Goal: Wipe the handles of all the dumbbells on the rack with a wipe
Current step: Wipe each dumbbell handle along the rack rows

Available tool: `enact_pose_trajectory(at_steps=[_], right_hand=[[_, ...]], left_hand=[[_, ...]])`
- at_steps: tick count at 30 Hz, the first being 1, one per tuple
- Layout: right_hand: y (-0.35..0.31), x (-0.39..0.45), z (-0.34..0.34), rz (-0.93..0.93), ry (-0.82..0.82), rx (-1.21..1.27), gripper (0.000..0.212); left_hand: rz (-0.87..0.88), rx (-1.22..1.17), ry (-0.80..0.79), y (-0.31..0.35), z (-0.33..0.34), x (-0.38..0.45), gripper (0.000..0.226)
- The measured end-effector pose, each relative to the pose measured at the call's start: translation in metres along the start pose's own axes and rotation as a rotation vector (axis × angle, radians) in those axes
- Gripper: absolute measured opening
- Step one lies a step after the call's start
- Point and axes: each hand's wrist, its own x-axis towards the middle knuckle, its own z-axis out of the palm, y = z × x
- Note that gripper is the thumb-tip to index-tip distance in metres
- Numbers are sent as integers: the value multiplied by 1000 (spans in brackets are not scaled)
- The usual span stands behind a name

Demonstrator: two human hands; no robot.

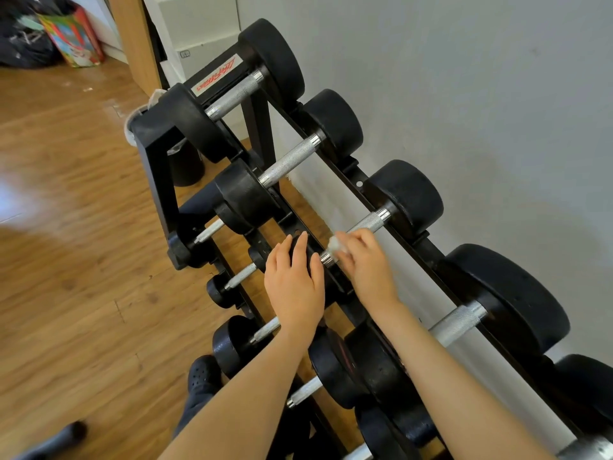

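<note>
the right hand [365,263] pinches a wipe [335,244] against a top-row handle [368,224] on the rack [159,180]. the handle runs from near left to far right, its bare part beyond the fingers. the left hand [295,280] rests flat on the near weight [298,250].

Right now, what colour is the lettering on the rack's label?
Red, on a white label at the far end of the black rack; the head view shows it.

Pale grey wall [464,78] filling the right side, glossy wood-plank floor [66,227] spreading left of it, wooden door frame [136,38] at the wall's far end, black bin [187,166] below it, bright patterned bag [74,38] and dark bags [23,41] farther left
</note>
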Motion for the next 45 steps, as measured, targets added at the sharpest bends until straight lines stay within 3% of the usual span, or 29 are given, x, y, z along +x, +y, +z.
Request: enact_pose_trajectory(at_steps=[2,4,6,9,15,20,24,30,37,41,45], right_hand=[[5,3,-3,-57,123,-114,32],[7,1,0,-23,157,-67,22],[7,-6,8,-62,99,-63,16],[8,-12,12,-209,42,-168,28],[17,-3,-9,6,187,-88,29],[21,-9,-1,-54,95,-66,25],[26,-9,-4,-30,185,-3,23],[30,-12,0,-306,179,-197,17],[33,-12,4,-390,172,-257,29],[34,-10,-1,-331,232,-229,29],[34,-12,7,-392,133,-290,24]], left_hand=[[1,0,9,0,1,0,50],[9,-1,19,-1,1,0,50],[19,1,22,-2,1,0,50],[25,4,27,-3,1,0,49],[35,-13,34,-4,1,-1,49],[34,-9,28,-5,2,0,49],[33,-5,30,-4,2,0,50],[39,-8,34,-4,2,0,50],[31,0,29,-4,3,0,50],[29,-5,28,-3,2,1,50],[27,-1,29,-3,1,0,50]])
